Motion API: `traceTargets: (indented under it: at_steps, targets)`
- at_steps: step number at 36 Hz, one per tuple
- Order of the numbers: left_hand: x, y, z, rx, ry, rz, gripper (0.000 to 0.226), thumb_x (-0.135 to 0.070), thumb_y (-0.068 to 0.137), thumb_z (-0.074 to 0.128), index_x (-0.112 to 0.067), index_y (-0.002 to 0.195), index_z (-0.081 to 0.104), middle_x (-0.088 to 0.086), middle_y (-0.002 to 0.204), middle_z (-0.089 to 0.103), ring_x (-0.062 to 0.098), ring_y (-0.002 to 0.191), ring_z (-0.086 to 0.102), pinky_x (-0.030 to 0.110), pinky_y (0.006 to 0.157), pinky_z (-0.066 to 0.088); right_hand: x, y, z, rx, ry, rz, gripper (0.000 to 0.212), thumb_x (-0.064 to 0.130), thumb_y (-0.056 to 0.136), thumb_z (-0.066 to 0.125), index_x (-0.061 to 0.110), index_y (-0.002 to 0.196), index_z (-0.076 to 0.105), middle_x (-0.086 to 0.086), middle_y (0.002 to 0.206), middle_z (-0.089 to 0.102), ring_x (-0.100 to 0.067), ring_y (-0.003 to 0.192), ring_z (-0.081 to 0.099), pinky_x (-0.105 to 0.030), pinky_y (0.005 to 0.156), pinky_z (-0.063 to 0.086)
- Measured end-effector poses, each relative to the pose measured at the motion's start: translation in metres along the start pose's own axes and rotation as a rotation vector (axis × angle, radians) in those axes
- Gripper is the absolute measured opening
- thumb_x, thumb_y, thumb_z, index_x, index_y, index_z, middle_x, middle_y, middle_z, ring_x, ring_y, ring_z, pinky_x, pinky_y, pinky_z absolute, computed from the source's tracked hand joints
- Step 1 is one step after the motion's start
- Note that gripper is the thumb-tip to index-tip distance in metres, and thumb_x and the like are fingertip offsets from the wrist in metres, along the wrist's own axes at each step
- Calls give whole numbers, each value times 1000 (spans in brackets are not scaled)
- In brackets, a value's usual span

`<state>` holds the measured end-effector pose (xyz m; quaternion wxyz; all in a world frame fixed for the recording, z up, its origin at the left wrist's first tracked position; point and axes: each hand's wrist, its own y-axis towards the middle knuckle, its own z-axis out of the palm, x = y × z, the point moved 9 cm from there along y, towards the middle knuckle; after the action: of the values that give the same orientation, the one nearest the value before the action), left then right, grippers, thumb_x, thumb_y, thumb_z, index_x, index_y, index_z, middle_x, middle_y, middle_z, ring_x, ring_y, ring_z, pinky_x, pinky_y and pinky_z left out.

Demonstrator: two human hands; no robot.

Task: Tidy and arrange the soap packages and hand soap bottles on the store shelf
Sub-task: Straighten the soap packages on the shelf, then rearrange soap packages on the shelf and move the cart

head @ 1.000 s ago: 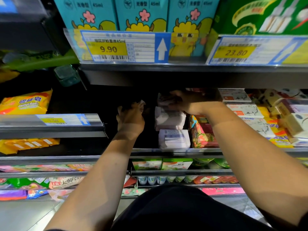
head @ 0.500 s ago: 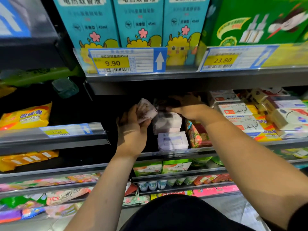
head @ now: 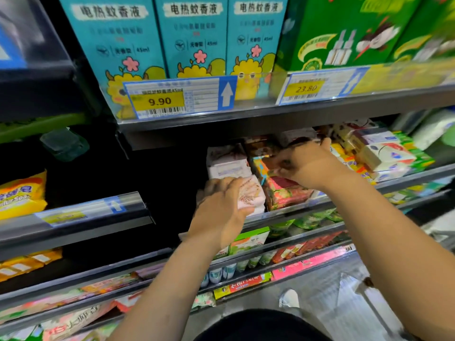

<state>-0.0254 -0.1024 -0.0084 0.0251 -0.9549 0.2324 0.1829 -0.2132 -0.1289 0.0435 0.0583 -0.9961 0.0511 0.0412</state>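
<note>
A shopworker's left hand (head: 219,207) grips a white-and-pink soap package (head: 250,195) at the front lip of the shelf (head: 416,174). The fingers are wrapped over the package's near end, apparently to seat it square in its row, just ahead of the stacked white packages (head: 226,163). Just beside it, the right hand (head: 307,166) reaches in under the shelf above. Its fingers are curled onto the top edge of a colourful soap pack (head: 283,193) and seem to pinch it, though blur softens the detail. The likely aim is to steady that neighbouring stack so the two columns do not lean into each other.

Further right, boxed soaps (head: 384,153) lie piled less evenly. The shelf is a dark metal tier with a clear front rail. Above it stand teal cartons (head: 192,38) and green cartons (head: 344,33), behind price tags reading 9.90 (head: 160,100) and 23.80 (head: 306,88). Yellow soap bags (head: 19,193) fill a bay on the left, and a pale floor (head: 339,299) shows below.
</note>
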Motion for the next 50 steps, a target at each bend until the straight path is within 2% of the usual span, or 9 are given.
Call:
traceTargets:
  at_steps: [7, 19, 24, 28, 32, 36, 40, 43, 50]
  targets:
    - [-5, -1, 13, -90, 24, 52, 63, -46, 99, 50, -18, 153, 33, 0, 153, 25, 17, 137, 10, 37, 112, 36, -4, -24, 21, 75, -95, -34, 47, 65, 91, 50, 49, 136, 50, 6, 149, 46, -22, 144, 24, -62, 117, -2]
    - [4, 0, 34, 59, -139, -23, 60, -50, 102, 43, -55, 151, 9, -14, 158, -33, 19, 153, -12, 43, 123, 18, -2, -38, 34, 27, -205, -132, 76, 44, 86, 70, 38, 151, 31, 9, 150, 39, -17, 144, 24, -67, 113, -1]
    - [16, 0, 22, 72, -377, -292, 68, -61, 100, 30, -28, 157, 13, 10, 131, 61, 28, 114, 63, 32, 86, 48, -4, -33, 39, 1, -175, -159, 79, 45, 82, 74, 35, 150, 35, 4, 149, 35, -22, 141, 25, -64, 114, 1]
    - [25, 4, 15, -32, -679, -534, 58, -58, 99, 39, -34, 151, 29, 5, 138, 56, 26, 130, 51, 28, 91, 39, -7, -30, 32, -31, -125, -217, 73, 46, 78, 74, 36, 142, 42, 5, 144, 38, -20, 137, 27, -62, 114, 2]
    - [20, 15, 25, -140, -922, -612, 9, -35, 100, 57, -31, 94, 51, 0, 102, 53, 23, 110, 56, 21, 80, 36, -7, -31, 27, -27, -76, -317, 70, 46, 77, 75, 38, 137, 41, 7, 138, 42, -17, 136, 28, -61, 113, 1]
    - [17, 20, 22, -245, -998, -549, 44, -28, 100, 58, -25, 141, 46, -9, 125, 52, 6, 111, 51, 10, 80, 34, -12, -31, 20, -23, 41, -368, 66, 43, 79, 73, 36, 136, 40, 6, 134, 49, -16, 134, 35, -57, 115, -3]
    - [27, 17, 11, -315, -831, -539, 36, -38, 100, 56, -28, 134, 52, -3, 115, 61, 5, 78, 59, 31, 76, 46, -19, -27, 14, -59, 240, -422, 77, 54, 75, 76, 39, 143, 42, 10, 138, 48, -16, 138, 34, -46, 118, 4]
    - [36, 13, -8, -450, -680, -526, 34, -40, 97, 58, -23, 126, 59, 8, 120, 62, 28, 111, 61, 43, 98, 49, -30, -25, 12, -30, 478, -422, 83, 54, 74, 80, 41, 145, 41, 6, 136, 44, -16, 131, 37, -30, 109, 29]
    - [-43, 0, -45, -462, -278, -10, 51, -8, 84, 62, -29, 130, 59, -9, 121, 51, 14, 120, 49, 14, 102, 35, -45, -36, 1, 35, 1010, -396, 62, 27, 76, 85, 56, 117, 48, 18, 122, 55, -4, 104, 62, -19, 92, 52]
